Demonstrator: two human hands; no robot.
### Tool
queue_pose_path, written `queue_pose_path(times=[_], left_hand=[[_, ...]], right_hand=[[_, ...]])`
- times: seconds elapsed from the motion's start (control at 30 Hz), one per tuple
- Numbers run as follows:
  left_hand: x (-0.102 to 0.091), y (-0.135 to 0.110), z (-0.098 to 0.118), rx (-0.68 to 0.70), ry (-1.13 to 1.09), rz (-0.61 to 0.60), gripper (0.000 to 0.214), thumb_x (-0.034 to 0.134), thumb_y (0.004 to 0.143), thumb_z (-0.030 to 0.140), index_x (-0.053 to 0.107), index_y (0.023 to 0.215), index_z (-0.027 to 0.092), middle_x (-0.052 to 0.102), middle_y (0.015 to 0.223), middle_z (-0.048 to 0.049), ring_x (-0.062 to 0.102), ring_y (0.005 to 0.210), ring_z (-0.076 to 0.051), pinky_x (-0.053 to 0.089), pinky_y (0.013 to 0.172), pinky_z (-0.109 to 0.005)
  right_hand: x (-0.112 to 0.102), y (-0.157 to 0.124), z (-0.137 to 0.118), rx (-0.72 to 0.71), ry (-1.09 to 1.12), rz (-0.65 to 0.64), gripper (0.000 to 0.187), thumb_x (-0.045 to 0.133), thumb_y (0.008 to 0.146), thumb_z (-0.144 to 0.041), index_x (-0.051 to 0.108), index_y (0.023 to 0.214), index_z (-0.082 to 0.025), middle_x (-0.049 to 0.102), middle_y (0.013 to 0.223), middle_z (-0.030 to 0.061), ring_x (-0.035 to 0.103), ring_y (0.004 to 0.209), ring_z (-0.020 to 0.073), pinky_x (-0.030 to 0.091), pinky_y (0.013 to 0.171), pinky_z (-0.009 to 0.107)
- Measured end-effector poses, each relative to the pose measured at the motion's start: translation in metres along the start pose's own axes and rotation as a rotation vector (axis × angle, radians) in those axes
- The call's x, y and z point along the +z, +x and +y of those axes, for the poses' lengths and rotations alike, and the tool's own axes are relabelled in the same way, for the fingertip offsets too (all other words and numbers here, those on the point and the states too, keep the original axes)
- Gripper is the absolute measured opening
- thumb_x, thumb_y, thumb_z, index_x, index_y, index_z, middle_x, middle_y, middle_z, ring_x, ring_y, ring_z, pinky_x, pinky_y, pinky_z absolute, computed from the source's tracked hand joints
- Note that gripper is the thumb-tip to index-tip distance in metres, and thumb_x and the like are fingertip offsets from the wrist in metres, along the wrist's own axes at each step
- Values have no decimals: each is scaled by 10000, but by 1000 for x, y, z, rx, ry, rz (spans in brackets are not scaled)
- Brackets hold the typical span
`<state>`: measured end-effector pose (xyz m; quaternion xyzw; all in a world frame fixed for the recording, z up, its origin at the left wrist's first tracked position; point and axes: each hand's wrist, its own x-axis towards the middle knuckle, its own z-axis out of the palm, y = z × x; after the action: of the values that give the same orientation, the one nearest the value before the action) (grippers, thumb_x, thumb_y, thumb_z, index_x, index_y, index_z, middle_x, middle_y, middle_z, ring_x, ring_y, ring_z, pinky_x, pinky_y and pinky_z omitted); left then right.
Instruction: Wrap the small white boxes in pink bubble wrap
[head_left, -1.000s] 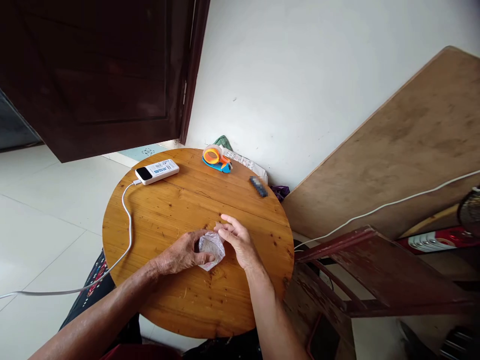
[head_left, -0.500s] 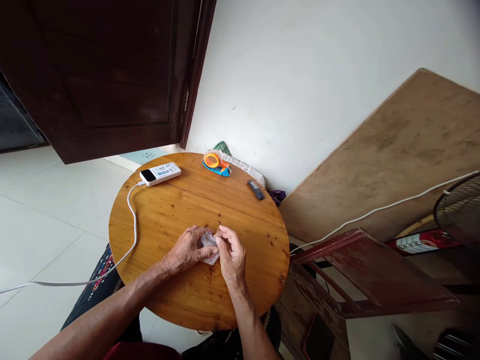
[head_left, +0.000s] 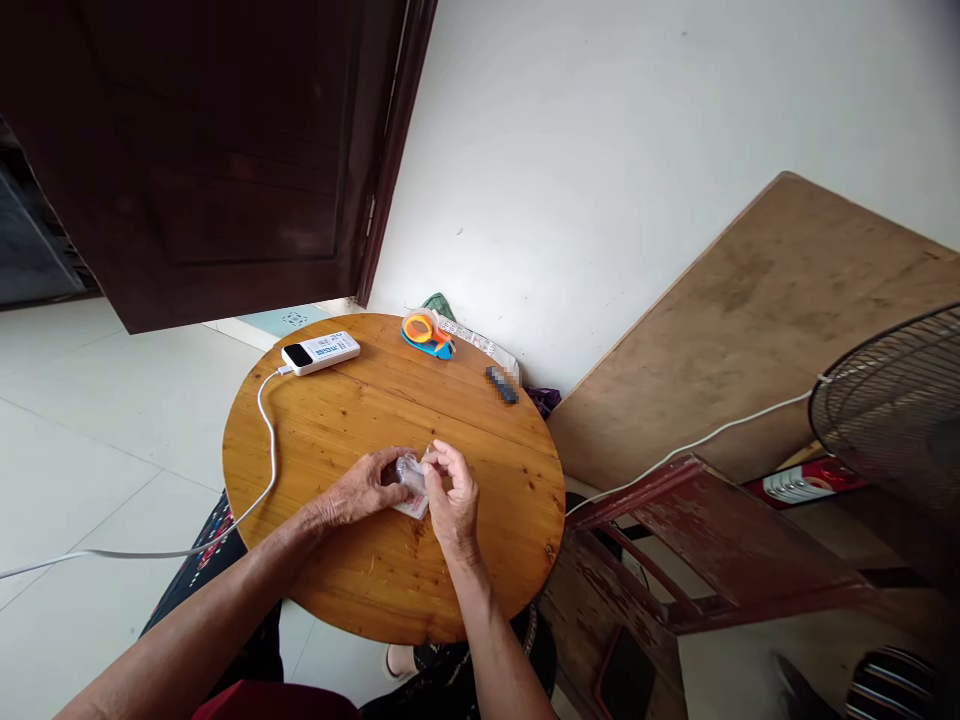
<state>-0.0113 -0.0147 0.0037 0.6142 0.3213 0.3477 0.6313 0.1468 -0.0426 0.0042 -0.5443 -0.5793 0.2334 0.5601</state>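
Note:
A small clear plastic bag lies near the middle of the round wooden table. My left hand grips it from the left with curled fingers. My right hand pinches its right edge between thumb and fingertips. Both hands rest on the tabletop, touching each other over the bag, which is mostly hidden by the fingers.
A white power bank with a white cable lies at the table's far left. An orange-and-blue tape dispenser and a small dark object sit at the back. A dark red wooden chair, a leaning board and a fan stand right.
My right hand went from open beside the bag to pinching its edge. Both hands closed together over the bag. The view shifted, bringing the fan into sight.

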Motion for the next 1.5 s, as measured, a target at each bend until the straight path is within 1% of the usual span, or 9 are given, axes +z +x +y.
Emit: queue_pose_path(times=[0.17,0.37,0.63,0.87,1.03,1.13,1.23,1.37,1.5], left_hand=[[0,3,-2,-8,58,49,544,640,752,331,571,1231,83,687,1018,-81,617,895,-212,493,790,-304],[-1,4,-9,28,366,241,565,609,799,353,560,1311,119,687,1124,-103,619,953,-226,486,868,-344],[0,6,-8,44,344,239,560,604,801,351,551,1316,136,699,975,-52,622,839,-175,494,775,-286],[0,12,-7,7,390,271,491,579,819,361,608,1256,139,717,942,-59,640,821,-179,499,759,-277],[-4,15,-4,-11,494,247,431,528,857,352,640,1223,153,737,954,-61,657,860,-197,497,789,-282],[-5,15,-1,-8,497,229,437,504,883,354,634,1240,138,738,974,-73,666,878,-205,499,809,-282],[-4,15,-1,-5,503,226,434,498,898,343,632,1249,126,731,995,-89,668,896,-213,502,843,-292],[-1,16,-10,94,548,300,399,486,903,277,633,1248,143,669,1137,-114,644,1011,-221,492,945,-324],[-1,12,-21,257,587,314,382,474,919,258,642,1247,159,495,1370,-148,599,1109,-224,484,999,-356]], right_hand=[[-1,7,-1,47,74,-14,255,591,822,-248,631,1069,-203,679,810,10,634,757,163,513,781,304],[-3,5,-6,65,49,-23,280,576,823,-256,624,1095,-213,666,820,8,623,774,165,511,805,315],[-3,4,-10,-22,-73,-47,267,545,836,-231,641,1085,-227,675,809,0,629,769,168,517,828,317],[-6,2,1,-187,-284,-68,262,503,883,-204,671,1080,-244,724,924,47,663,879,203,510,865,340],[-17,3,0,-417,-564,-199,346,433,920,-139,671,1147,-246,743,1056,87,665,1017,237,434,990,431],[-26,-4,-5,-542,-713,-279,443,393,918,-72,603,1269,-243,712,1182,87,609,1168,226,354,1071,457],[-28,-16,-8,-596,-838,-329,480,384,914,-43,549,1329,-220,651,1307,85,518,1288,233,304,1102,468],[-21,-26,-6,-570,-958,-313,511,394,888,-5,546,1331,-210,595,1384,79,446,1345,263,274,1102,484],[-14,-25,-3,-540,-970,-287,491,407,882,-4,571,1300,-202,615,1354,86,438,1345,270,286,1088,473]])
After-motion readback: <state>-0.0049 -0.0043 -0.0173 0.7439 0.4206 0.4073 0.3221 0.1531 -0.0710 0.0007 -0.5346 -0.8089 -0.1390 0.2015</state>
